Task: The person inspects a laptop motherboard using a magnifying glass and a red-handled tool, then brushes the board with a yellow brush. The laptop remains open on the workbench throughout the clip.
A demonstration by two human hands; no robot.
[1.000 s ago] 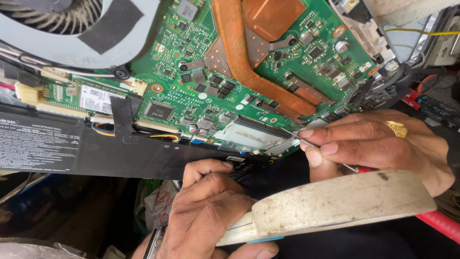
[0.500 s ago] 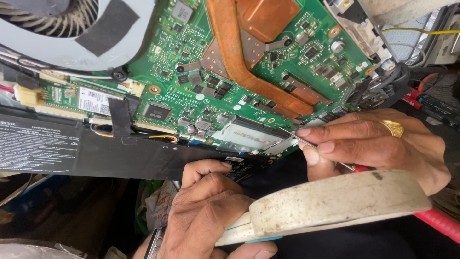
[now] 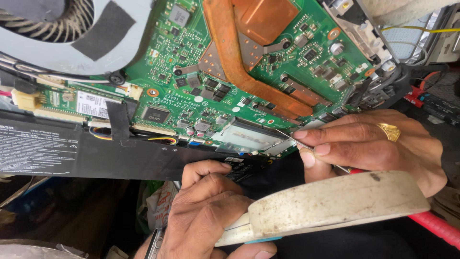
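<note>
The person works with two bare hands. The right hand [image 3: 373, 144] wears one broad gold ring [image 3: 389, 131] with a raised face on a finger. The left hand [image 3: 206, 216] wears a metal wristband [image 3: 154, 243] at the wrist. No sleeves are seen.

Cluttered dark work surface [image 3: 57, 216], opened laptop chassis [image 3: 52, 153] resting on it

Around the green circuit board [image 3: 201, 91], room is tight. Above its lower edge the copper heat pipe [image 3: 239, 67] and small chips crowd the surface. The grey fan [image 3: 52, 38] blocks the board's upper left. Below it, the black battery [image 3: 96, 153] bars the left; the left hand [image 3: 201, 216], the off-white curved tool [image 3: 330, 201] and the right hand [image 3: 369, 144] fill the rest.
</note>
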